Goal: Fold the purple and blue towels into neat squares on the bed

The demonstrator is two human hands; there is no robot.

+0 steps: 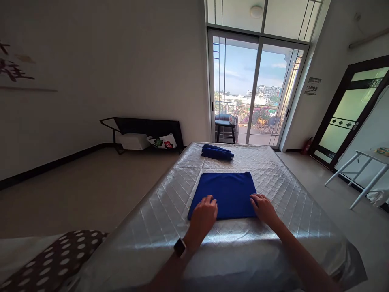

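Note:
A flat blue cloth, roughly rectangular, lies on the silver quilted cover of the table. My left hand, with a dark watch on its wrist, rests on the cloth's near left part, fingers bent and fairly close together. At the near right edge, my right hand touches the cloth with its fingertips, the palm beyond the edge. Whether either hand pinches the fabric is hidden. Farther back on the cover lies a rolled or folded dark blue cloth, apart from both hands.
A brown polka-dot fabric lies at the lower left. Against the left wall is a black bench with a white box and a bag. A small white table stands right, beyond the cover's edge.

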